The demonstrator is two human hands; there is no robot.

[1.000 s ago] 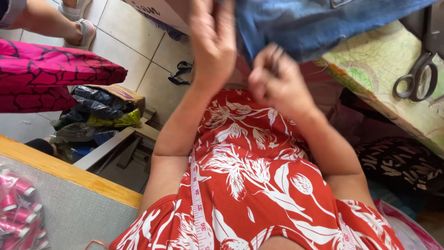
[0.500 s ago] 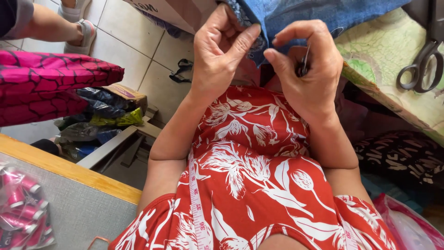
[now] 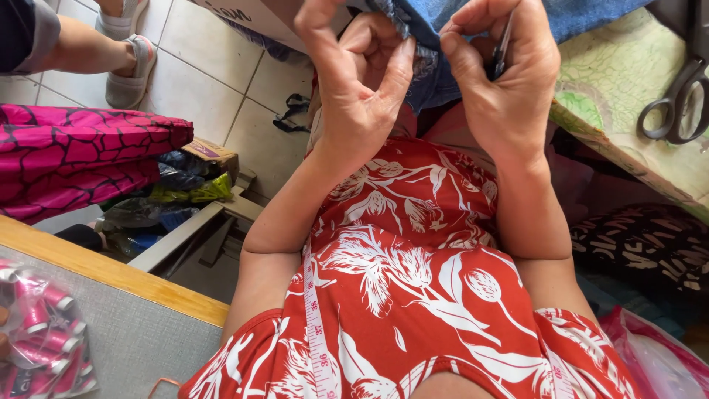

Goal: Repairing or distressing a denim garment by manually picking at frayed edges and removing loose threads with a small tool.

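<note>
A clear bag of pink spools (image 3: pixel 40 336) lies on the grey tabletop (image 3: pixel 140 343). A small brown box (image 3: pixel 210 154) sits on the bundles by the tiled floor, and a white box (image 3: pixel 244 18) stands beyond.

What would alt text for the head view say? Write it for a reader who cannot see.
Both hands pinch the edge of blue denim fabric: left hand beside right hand, which also holds a thin dark tool. Below are a red floral dress with a measuring tape; scissors lie at right.
</note>
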